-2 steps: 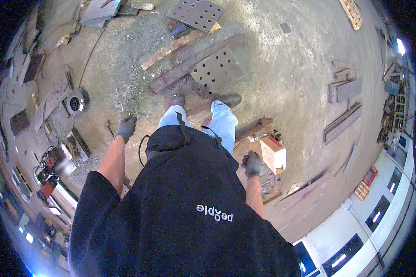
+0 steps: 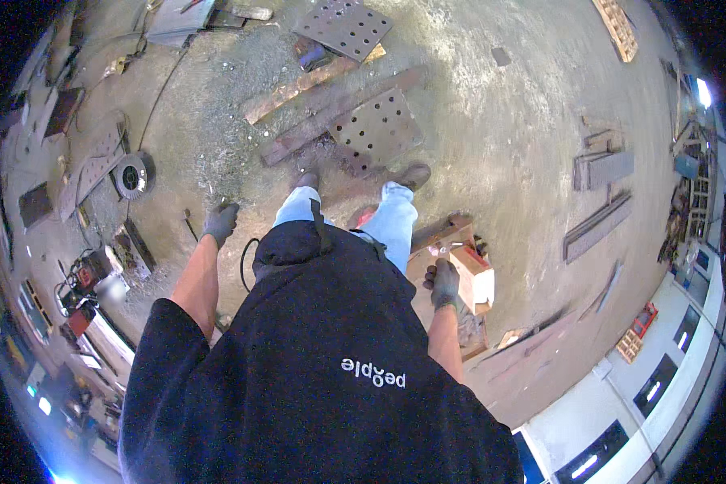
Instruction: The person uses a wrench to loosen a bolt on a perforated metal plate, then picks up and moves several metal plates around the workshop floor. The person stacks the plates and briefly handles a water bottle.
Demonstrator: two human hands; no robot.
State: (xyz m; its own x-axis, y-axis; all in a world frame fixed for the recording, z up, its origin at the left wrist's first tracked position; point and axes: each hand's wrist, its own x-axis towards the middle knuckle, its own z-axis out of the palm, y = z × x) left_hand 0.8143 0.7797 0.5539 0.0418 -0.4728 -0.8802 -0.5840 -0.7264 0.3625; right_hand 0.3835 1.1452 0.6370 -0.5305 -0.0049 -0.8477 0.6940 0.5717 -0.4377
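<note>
On the greyish floor (image 2: 492, 161), a round reel (image 2: 131, 176) sits just beside a long perforated strip (image 2: 97, 165). Well apart, dark metal bars (image 2: 609, 170) lie in two groups. At the floor's edge, a slatted wooden pallet (image 2: 630, 347) and a red object (image 2: 644, 320) are near a white wall (image 2: 613, 395).

The lower edge cuts the black top (image 2: 282, 403) at six o'clock, the upper edge a wooden pallet (image 2: 617, 32) near two. Toward nine, a pale patch (image 2: 113, 289) is blurred. At four, the right hand (image 2: 443, 282) hides its palm — small things (image 2: 435, 251) beside it are too tiny to tell.
</note>
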